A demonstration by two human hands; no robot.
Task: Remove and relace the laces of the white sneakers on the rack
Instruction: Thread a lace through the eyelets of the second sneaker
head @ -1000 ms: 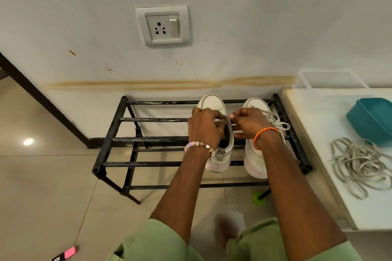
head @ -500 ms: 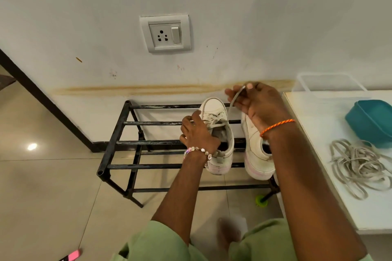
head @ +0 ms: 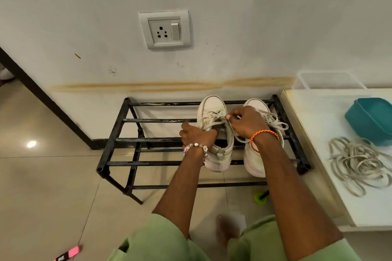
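Two white sneakers stand toes to the wall on the right half of a black metal rack (head: pixel 118 140). The left sneaker (head: pixel 213 106) has a loose grey-white lace (head: pixel 209 122) across its tongue. My left hand (head: pixel 196 135) grips that sneaker's left side at the collar. My right hand (head: pixel 244 122) pinches the lace end over the sneaker's opening. The right sneaker (head: pixel 254 160) is partly hidden under my right wrist; its own loose lace (head: pixel 277 122) trails to the right.
A white table (head: pixel 318 133) stands right of the rack with a pile of spare laces (head: pixel 356 163), a teal tub (head: pixel 371 119) and a clear box (head: pixel 328 80). A wall socket (head: pixel 164 29) sits above. A pink object (head: pixel 70 253) lies on the tiled floor.
My right hand, which had pulled the lace up high toward the wall, has come back down to the left sneaker's opening. My left hand stays on the sneaker's side.
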